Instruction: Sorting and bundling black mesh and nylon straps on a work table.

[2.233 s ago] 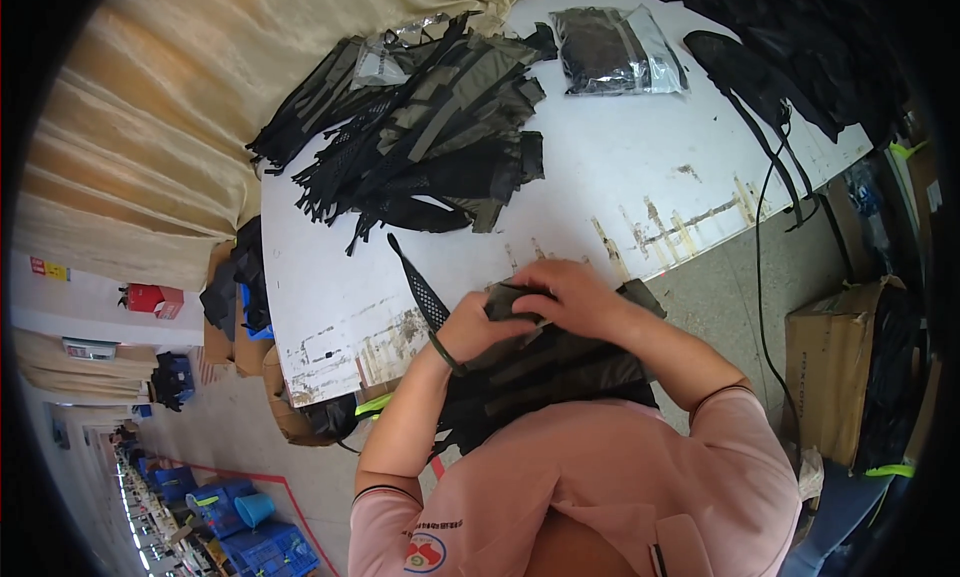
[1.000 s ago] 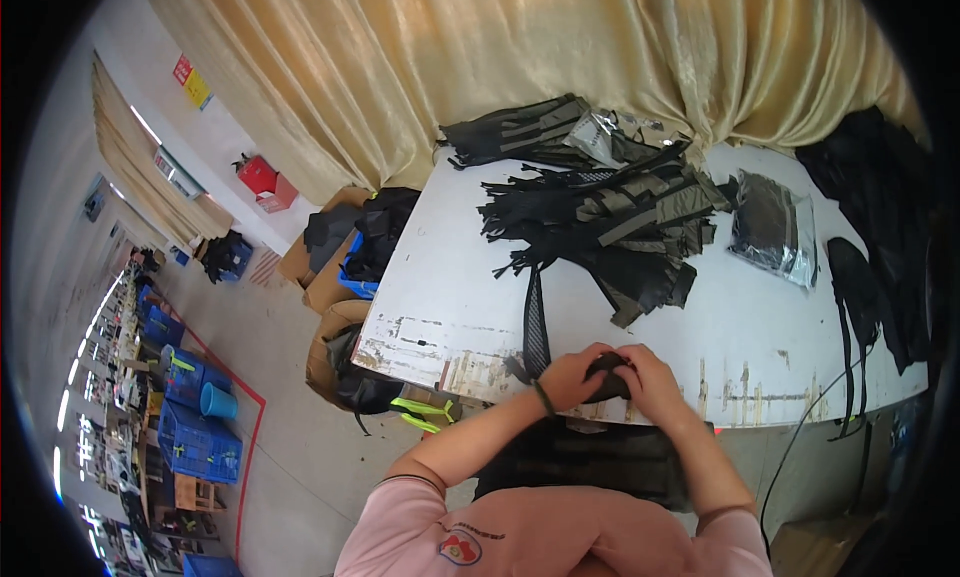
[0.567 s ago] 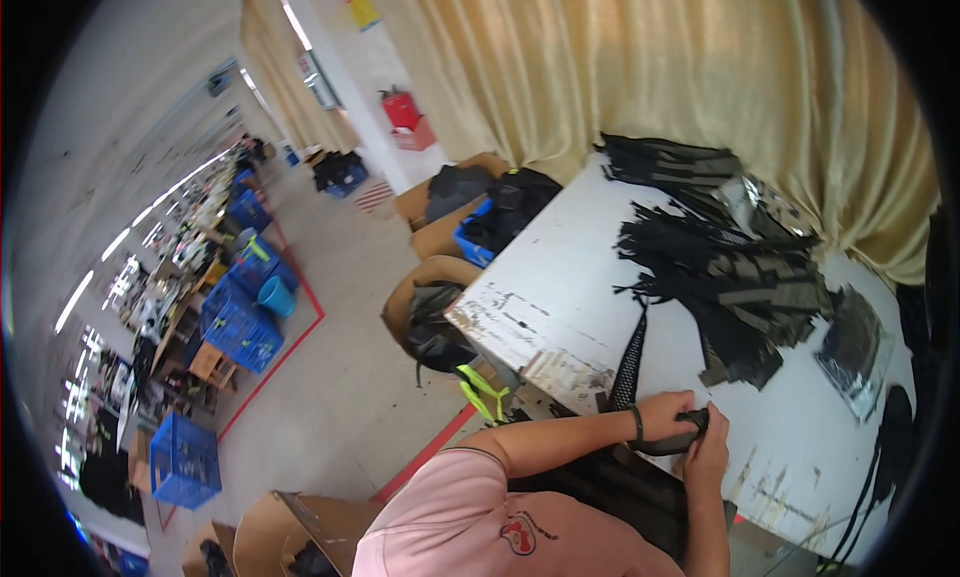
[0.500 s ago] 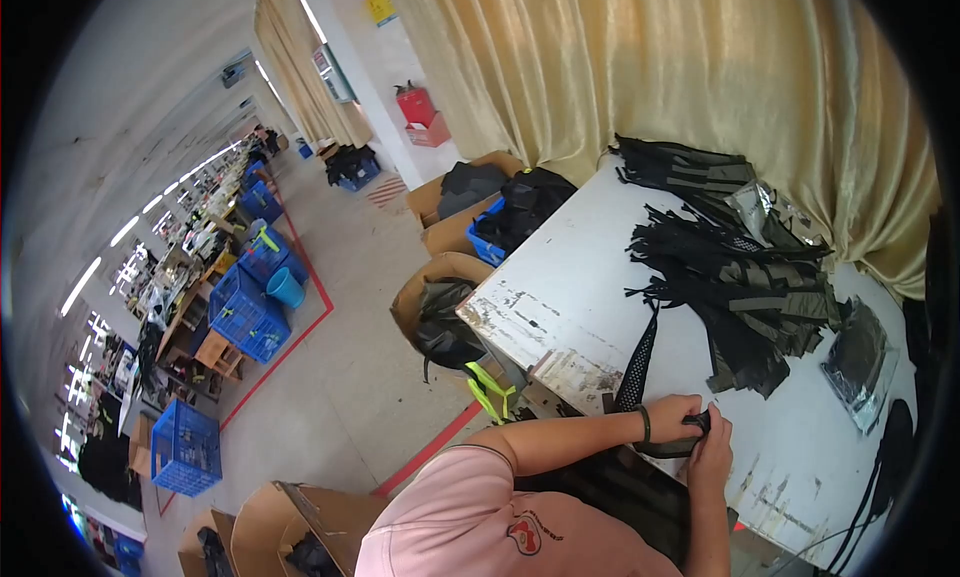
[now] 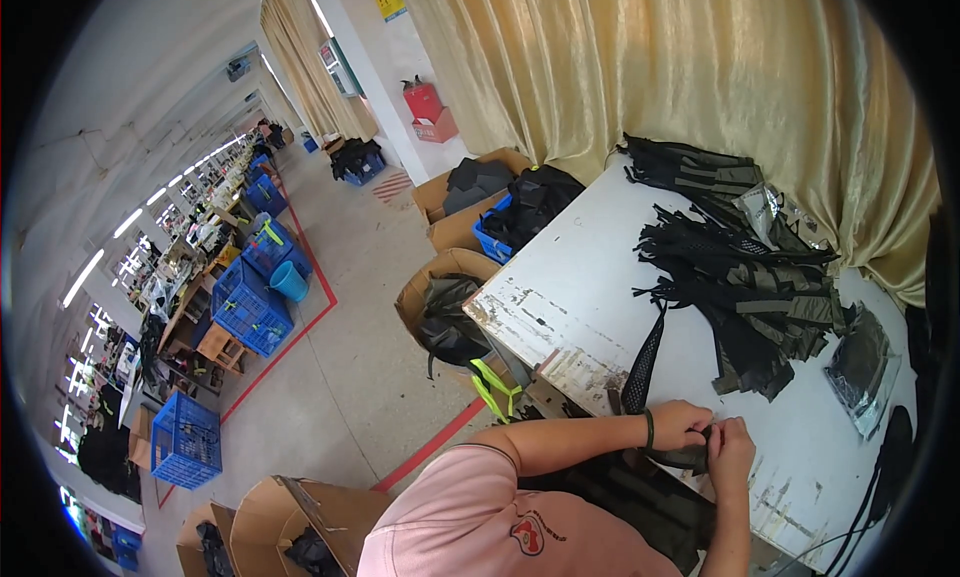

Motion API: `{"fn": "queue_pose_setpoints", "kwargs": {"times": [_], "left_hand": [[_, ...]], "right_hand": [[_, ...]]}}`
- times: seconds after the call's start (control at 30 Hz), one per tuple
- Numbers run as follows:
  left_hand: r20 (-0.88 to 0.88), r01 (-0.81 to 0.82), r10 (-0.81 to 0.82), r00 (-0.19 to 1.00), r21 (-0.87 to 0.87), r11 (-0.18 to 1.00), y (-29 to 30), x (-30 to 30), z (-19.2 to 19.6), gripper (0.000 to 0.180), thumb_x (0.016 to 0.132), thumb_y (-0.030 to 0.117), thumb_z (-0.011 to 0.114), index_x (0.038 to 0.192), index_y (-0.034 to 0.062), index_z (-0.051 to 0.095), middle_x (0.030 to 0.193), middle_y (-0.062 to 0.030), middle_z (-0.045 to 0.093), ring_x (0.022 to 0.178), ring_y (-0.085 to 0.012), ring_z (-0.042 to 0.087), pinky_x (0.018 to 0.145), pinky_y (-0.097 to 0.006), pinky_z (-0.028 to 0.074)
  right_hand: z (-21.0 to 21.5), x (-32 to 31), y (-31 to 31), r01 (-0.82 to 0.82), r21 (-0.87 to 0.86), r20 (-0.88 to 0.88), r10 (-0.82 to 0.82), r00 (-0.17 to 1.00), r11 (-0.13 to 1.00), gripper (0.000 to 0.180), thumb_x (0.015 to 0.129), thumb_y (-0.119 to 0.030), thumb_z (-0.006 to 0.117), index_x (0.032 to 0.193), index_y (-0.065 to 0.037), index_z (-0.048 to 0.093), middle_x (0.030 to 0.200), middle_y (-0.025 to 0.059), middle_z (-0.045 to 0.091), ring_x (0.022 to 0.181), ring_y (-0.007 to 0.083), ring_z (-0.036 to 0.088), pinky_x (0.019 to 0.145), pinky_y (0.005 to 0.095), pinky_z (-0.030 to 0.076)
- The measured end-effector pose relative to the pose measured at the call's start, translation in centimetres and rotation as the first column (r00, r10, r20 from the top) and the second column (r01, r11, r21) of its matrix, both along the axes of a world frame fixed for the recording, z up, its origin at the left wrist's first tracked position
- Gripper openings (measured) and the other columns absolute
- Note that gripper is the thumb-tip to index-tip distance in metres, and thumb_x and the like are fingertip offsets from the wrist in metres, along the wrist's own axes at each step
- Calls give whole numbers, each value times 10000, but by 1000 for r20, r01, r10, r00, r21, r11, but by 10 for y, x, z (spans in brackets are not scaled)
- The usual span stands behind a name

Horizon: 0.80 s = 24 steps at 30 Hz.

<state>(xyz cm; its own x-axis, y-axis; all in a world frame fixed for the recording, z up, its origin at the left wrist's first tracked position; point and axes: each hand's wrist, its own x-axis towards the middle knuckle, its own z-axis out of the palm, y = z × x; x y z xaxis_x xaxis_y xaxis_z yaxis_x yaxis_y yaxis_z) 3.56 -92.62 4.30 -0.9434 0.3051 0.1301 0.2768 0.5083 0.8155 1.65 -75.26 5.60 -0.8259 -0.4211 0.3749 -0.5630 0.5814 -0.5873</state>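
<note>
At the table's near edge, my left hand, with a dark band round its wrist, is closed on a dark olive-and-black fabric piece. Close beside it, my right hand pinches the same piece, its fingers bent inward. Much of the fabric is covered by my hands, so its full shape does not show. A black mesh strip lies just beyond my left wrist. Farther back, a spread pile of black and olive fabric strips rests on the white table.
A clear plastic bag with dark contents lies at the table's right, near a black strap. Cardboard boxes and a blue crate of dark fabric stand along the left side. Gold curtains hang behind.
Both hands have shifted slightly and drawn closer together on the fabric piece. My right hand's fingers are now more curled. The pile on the table has not been moved.
</note>
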Motion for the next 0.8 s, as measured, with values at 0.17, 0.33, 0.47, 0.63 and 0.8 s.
{"fn": "queue_pose_setpoints", "kwargs": {"times": [0.17,0.33,0.47,0.63,0.8], "left_hand": [[-328,254,-274,904,-104,962,9,17,10,172,754,179,621,776,66,493,749,-105,552,726,-341,553,592,-431,422],[-333,225,-278,901,-187,956,-2,19,5,162,762,180,608,792,73,490,769,-105,542,760,-340,552,629,-437,425],[-71,92,-98,993,-89,992,4,22,6,166,789,187,602,794,69,486,759,-109,541,737,-334,544,629,-424,412],[78,76,-77,994,8,997,5,20,-6,156,811,175,600,822,53,504,760,-107,545,705,-289,543,615,-385,404],[138,116,-172,975,342,932,-4,12,3,113,815,84,571,914,30,567,801,-85,560,771,-216,556,711,-308,435]], "right_hand": [[-18,-5,13,21,-188,236,24,971,982,107,769,-18,515,669,-17,479,600,63,462,549,192,469,513,301,380],[-19,6,17,412,-604,774,381,505,682,143,779,-96,496,638,-99,472,632,-61,412,570,57,375,514,231,304],[-33,24,5,419,-612,740,298,602,671,148,807,-136,500,663,-104,493,624,-53,431,584,44,362,515,228,285],[-40,28,5,283,-595,678,281,679,753,158,835,-88,478,682,-63,512,628,-56,448,588,47,383,534,213,295],[-14,27,12,382,-741,665,522,534,552,92,814,-24,539,895,-17,582,804,8,577,696,102,527,655,218,418]]}}
